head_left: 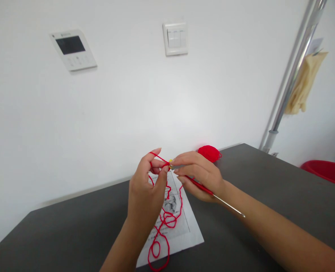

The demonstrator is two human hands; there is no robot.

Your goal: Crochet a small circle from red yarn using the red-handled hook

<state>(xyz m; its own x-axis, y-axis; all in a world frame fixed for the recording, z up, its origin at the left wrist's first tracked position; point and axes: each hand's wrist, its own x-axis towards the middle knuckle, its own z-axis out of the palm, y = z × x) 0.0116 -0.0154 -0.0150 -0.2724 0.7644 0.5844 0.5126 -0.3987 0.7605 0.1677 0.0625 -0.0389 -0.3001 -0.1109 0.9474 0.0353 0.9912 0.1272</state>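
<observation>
Two bare hands meeting above a dark grey flat tabletop (pixel 269 196), close to the white wall (pixel 122 102). Left hand (pixel 145 185): thumb and fingers pinching a small red yarn piece (pixel 167 164), index finger raised, a thin red yarn strand (pixel 159 156) running over it to the pinch. Right hand (pixel 203 174): fingers bunched, thumb and fingertips closed on a slim metal hook with a red grip (pixel 201 186), back end slanting down over the forearm. Front end is at the red piece; from here I can't quite make out whether it's through a loop. Small yellow bit (pixel 170 161) right by the fingertips, too little to identify.

Loose strand hangs down and lies in tangled loops across a white printed paper sheet (pixel 194 236), which sits under the hands on the tabletop. Round red yarn ball (pixel 208 153) just behind the right hand, near the wall.

On the wall: white intercom panel with dark screen (pixel 73 51), white square switch plate (pixel 175 39). Off right: shiny metal pole (pixel 294 75), beige hanging gloves (pixel 304 85), curved red seat (pixel 326 172).
</observation>
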